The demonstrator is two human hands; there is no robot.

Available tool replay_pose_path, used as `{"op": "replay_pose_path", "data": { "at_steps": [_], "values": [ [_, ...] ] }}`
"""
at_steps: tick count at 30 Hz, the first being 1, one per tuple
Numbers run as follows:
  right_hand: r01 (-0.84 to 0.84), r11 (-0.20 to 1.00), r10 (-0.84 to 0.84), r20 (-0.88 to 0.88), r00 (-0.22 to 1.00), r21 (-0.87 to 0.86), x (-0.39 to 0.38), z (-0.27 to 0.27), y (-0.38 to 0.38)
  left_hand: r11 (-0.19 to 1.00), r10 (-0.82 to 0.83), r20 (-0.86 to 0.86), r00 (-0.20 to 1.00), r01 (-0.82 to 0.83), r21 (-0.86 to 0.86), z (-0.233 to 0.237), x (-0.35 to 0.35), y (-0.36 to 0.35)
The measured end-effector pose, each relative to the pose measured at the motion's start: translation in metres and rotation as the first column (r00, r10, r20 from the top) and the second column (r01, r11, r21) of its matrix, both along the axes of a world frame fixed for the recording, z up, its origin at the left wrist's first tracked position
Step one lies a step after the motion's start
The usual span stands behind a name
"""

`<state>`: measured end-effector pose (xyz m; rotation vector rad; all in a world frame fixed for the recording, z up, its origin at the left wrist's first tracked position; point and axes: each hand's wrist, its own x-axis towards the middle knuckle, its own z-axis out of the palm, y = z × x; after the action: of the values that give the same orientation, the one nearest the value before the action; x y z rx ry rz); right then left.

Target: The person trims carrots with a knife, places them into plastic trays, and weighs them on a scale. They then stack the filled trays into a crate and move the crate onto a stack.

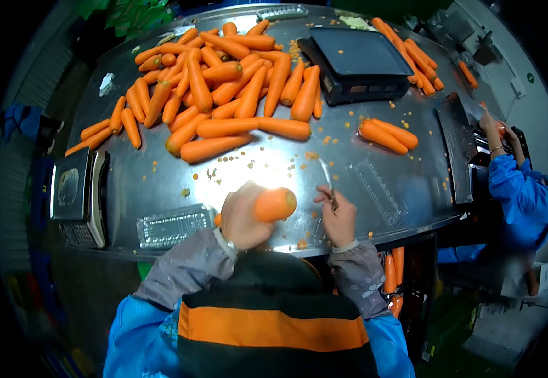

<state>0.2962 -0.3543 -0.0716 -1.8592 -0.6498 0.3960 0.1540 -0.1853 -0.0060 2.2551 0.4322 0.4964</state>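
Note:
My left hand (244, 217) is wrapped round a thick carrot (276, 205), whose blunt top end points right toward my other hand. Held in the fingers of my right hand (338, 217) is a small knife (326, 171), its thin shiny blade pointing up and away from me. The blade is apart from the carrot. Beside my left wrist lies a clear plastic tray (174, 227). Beyond both hands, orange trimmings (312, 155) are scattered over the metal table (223, 186).
A big carrot pile (223, 88) covers the far left. Scales stand at back (362, 57) and left (75, 189). Two carrots (388, 135) and another clear tray (378, 192) lie right. Carrots (395, 277) sit below the edge. A blue-sleeved person (519, 189) works at right.

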Motion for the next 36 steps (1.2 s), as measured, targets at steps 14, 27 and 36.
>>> {"op": "replay_pose_path", "data": {
  "at_steps": [14, 27, 36],
  "values": [
    [0.385, 0.702, 0.529, -0.801, 0.281, 0.599, -0.014, 0.011, -0.022, 0.806, -0.247, 0.121, 0.961, 0.273, -0.525, 0.020, 0.008, 0.043],
    [-0.167, 0.986, 0.139, 0.688, 0.712, -0.026, -0.023, 0.076, 0.004, 0.997, -0.072, -0.141, 0.987, 0.068, -0.030, 0.017, 0.010, -0.018],
    [-0.126, 0.987, 0.158, 0.701, 0.695, -0.098, -0.028, 0.069, 0.014, 0.999, -0.038, -0.292, 0.956, 0.031, -0.029, 0.020, 0.011, -0.022]
  ]
}}
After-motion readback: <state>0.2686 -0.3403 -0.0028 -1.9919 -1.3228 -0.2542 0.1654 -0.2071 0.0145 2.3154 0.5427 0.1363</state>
